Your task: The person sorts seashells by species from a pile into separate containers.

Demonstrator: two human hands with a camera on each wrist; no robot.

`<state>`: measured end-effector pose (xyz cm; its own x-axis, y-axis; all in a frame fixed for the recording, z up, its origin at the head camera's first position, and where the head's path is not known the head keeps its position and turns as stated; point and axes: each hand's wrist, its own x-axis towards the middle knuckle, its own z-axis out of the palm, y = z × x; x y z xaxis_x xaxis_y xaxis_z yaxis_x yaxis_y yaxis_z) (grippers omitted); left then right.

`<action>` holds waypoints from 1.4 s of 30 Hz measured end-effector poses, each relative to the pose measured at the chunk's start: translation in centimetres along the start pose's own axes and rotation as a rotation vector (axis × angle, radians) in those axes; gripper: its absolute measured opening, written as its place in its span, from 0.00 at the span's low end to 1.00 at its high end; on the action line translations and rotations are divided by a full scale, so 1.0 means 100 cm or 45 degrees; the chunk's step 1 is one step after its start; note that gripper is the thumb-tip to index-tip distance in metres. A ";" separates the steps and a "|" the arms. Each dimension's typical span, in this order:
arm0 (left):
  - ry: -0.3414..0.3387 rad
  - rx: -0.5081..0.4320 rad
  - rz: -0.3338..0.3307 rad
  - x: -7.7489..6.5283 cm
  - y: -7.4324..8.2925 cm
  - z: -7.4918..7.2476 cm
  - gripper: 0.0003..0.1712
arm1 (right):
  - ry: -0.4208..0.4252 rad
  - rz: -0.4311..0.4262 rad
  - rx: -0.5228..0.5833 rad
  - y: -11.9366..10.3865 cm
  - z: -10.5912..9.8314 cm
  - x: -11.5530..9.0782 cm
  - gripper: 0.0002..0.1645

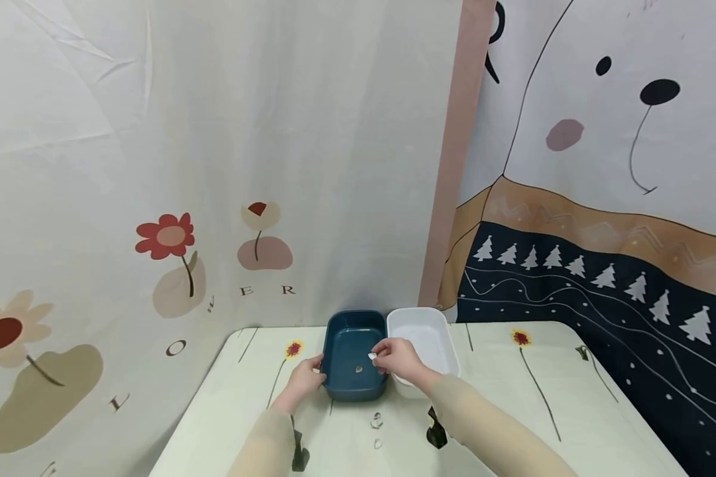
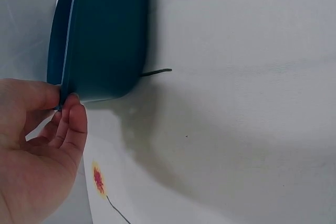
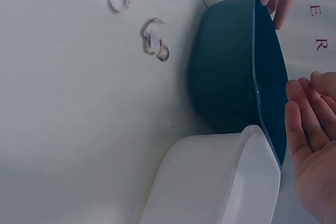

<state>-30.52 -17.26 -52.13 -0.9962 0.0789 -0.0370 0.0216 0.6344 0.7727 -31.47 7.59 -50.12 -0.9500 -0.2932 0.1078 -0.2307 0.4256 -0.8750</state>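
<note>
My left hand (image 1: 305, 381) pinches the left rim of a dark teal plastic basin (image 1: 353, 392); the left wrist view shows thumb and fingers on either side of that rim. Over the basin's right side, my right hand (image 1: 398, 358) pinches a small white seashell (image 1: 372, 356) between its fingertips. A brownish shell (image 1: 359, 369) lies on the basin's floor. On the table in front of the basin are a few overlapping shells (image 3: 154, 38) and a single pale shell (image 3: 118, 0). In the right wrist view the held shell is hidden behind the fingers.
A white plastic basin (image 1: 425, 331) stands right against the teal one, on its right, partly behind my right forearm. Both sit on a table (image 1: 501, 391) with a flower-printed cover. A printed curtain (image 1: 334, 165) hangs close behind them.
</note>
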 end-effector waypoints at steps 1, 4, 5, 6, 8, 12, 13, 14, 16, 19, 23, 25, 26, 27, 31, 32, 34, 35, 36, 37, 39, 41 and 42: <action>-0.002 0.000 -0.004 0.000 0.000 0.000 0.33 | 0.005 0.005 0.000 0.000 0.001 0.002 0.08; -0.006 0.004 -0.004 0.000 0.000 0.000 0.33 | 0.013 0.019 -0.003 0.000 0.003 0.007 0.08; -0.006 0.002 -0.006 0.000 0.000 0.000 0.33 | 0.014 0.025 -0.003 0.000 0.003 0.009 0.08; -0.008 0.000 -0.007 0.001 0.000 0.000 0.33 | 0.013 0.029 -0.006 -0.001 0.004 0.010 0.08; -0.010 0.001 0.002 0.000 0.000 0.000 0.33 | 0.011 0.035 -0.017 -0.001 0.006 0.013 0.07; -0.011 -0.004 0.010 -0.001 0.001 -0.002 0.33 | 0.006 0.017 -0.041 -0.003 0.010 0.017 0.07; -0.011 -0.004 0.017 -0.001 0.002 -0.002 0.33 | 0.005 0.009 -0.046 -0.003 0.011 0.017 0.07; -0.011 -0.008 0.015 -0.001 0.002 -0.002 0.33 | 0.003 0.002 -0.052 -0.004 0.012 0.017 0.07; -0.011 -0.009 0.018 -0.002 0.004 -0.002 0.33 | -0.004 -0.006 -0.059 -0.004 0.013 0.018 0.08; -0.014 -0.007 0.022 -0.002 0.004 -0.001 0.33 | -0.020 -0.010 -0.065 -0.006 0.014 0.017 0.11; -0.016 -0.016 0.017 -0.001 0.002 0.000 0.33 | -0.037 -0.004 -0.060 -0.008 0.015 0.017 0.13; -0.017 -0.021 0.020 -0.001 0.001 0.000 0.33 | -0.040 -0.004 -0.063 -0.008 0.016 0.017 0.13; -0.017 -0.021 0.019 -0.001 0.001 0.000 0.33 | -0.042 -0.006 -0.068 -0.008 0.016 0.017 0.13; -0.014 -0.022 0.019 -0.002 0.001 -0.001 0.33 | -0.044 -0.009 -0.074 -0.008 0.017 0.017 0.13; -0.016 -0.022 0.003 -0.004 0.003 0.000 0.33 | -0.050 -0.040 -0.090 -0.006 0.016 0.011 0.13; -0.017 -0.019 0.003 -0.004 0.003 0.000 0.33 | -0.054 -0.044 -0.088 -0.005 0.015 0.009 0.13; -0.016 -0.010 0.007 -0.005 0.004 0.000 0.33 | -0.061 -0.052 -0.081 -0.004 0.014 0.006 0.12; -0.016 -0.009 0.004 -0.005 0.004 0.000 0.33 | -0.067 -0.058 -0.076 -0.004 0.014 0.003 0.12; -0.016 -0.005 0.006 -0.004 0.004 -0.001 0.33 | -0.073 -0.054 -0.073 -0.004 0.013 0.001 0.12; -0.015 -0.004 0.011 -0.004 0.004 -0.001 0.33 | -0.079 -0.057 -0.073 -0.004 0.012 -0.001 0.12; -0.008 0.005 0.023 -0.003 0.004 -0.002 0.32 | -0.088 -0.067 -0.078 -0.005 0.011 -0.007 0.12; -0.006 0.005 0.015 -0.003 0.004 -0.002 0.32 | -0.103 -0.070 -0.083 -0.006 0.009 -0.013 0.12; -0.003 0.011 0.018 -0.002 0.004 -0.002 0.32 | -0.109 -0.072 -0.087 -0.006 0.008 -0.017 0.11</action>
<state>-30.29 -17.17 -51.69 -0.9956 0.0899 -0.0274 0.0367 0.6399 0.7676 -29.61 7.17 -50.18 -0.9141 -0.3896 0.1129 -0.3003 0.4630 -0.8339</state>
